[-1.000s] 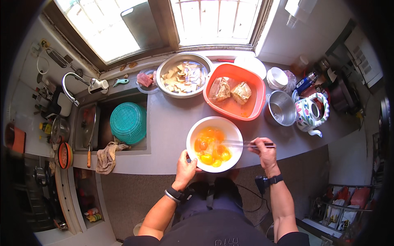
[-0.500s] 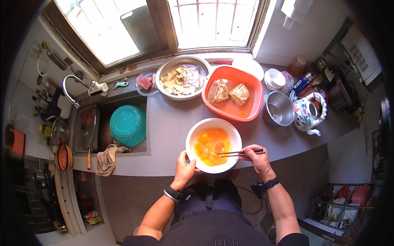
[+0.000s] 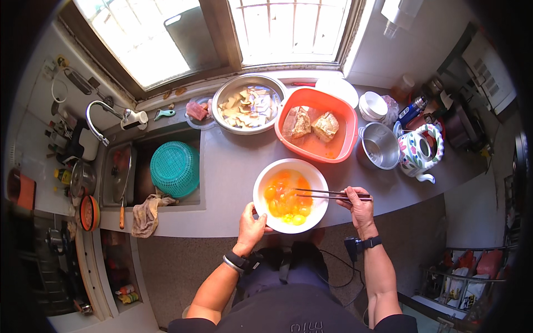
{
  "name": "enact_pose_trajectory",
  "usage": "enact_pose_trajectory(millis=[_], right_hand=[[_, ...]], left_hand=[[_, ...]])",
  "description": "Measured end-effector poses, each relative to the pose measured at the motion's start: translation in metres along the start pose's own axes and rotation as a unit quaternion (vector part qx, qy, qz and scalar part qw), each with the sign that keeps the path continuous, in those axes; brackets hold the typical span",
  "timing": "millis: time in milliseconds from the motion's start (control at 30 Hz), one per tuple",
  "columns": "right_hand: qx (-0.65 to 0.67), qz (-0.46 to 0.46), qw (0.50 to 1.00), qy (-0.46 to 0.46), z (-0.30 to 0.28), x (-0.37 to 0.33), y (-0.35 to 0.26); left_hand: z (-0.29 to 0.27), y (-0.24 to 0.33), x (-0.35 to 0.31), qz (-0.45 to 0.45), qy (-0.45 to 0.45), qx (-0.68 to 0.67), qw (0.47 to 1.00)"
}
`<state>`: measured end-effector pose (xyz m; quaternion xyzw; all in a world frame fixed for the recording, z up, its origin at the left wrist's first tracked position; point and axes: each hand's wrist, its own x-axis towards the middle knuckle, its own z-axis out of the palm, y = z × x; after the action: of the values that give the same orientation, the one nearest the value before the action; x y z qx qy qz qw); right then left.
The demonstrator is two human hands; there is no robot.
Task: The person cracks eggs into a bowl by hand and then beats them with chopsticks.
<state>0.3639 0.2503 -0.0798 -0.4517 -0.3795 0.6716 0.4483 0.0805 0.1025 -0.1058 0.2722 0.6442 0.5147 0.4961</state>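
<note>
Bright, washed-out windows (image 3: 294, 33) stand behind the grey surface (image 3: 233, 188), and blackness cuts off the room's outer edges. Toward the left, the sink (image 3: 145, 177) holds a teal colander (image 3: 175, 169) that hides much of the basin beneath. A cloth (image 3: 147, 216) droops over its front edge. Farther back sits a steel bowl (image 3: 247, 131) of pale slices, its right rim partly covered by the red tub. The left hand (image 3: 252, 226) grips the white bowl (image 3: 318, 208), thumb at the rim, most fingers out of sight below. That bowl stands at the near edge, holding egg (image 3: 286, 197) with several yolks whole. Behind it, the red tub (image 3: 313, 156) contains two chunks (image 3: 325, 127), their undersides lost in cloudy liquid. The right hand (image 3: 358, 208) is closed around chopsticks (image 3: 333, 195), concealing part of them; whether their tips touch the egg is unclear. Rightmost are a pot (image 3: 381, 147), a floral kettle (image 3: 413, 155) and shadowy clutter.
</note>
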Motion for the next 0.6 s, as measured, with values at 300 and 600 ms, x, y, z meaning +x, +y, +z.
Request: enact_pose_trajectory(millis=[300,600], right_hand=[[-0.043,0.048,0.993,-0.096,0.009,-0.011,0.006],[0.007,-0.016,1.0,-0.023,0.013,0.001,0.002]], left_hand=[[0.002,0.004,-0.003,0.008,0.007,-0.025,1.0],[0.001,0.005,-0.002,0.01,0.004,-0.015,1.0]])
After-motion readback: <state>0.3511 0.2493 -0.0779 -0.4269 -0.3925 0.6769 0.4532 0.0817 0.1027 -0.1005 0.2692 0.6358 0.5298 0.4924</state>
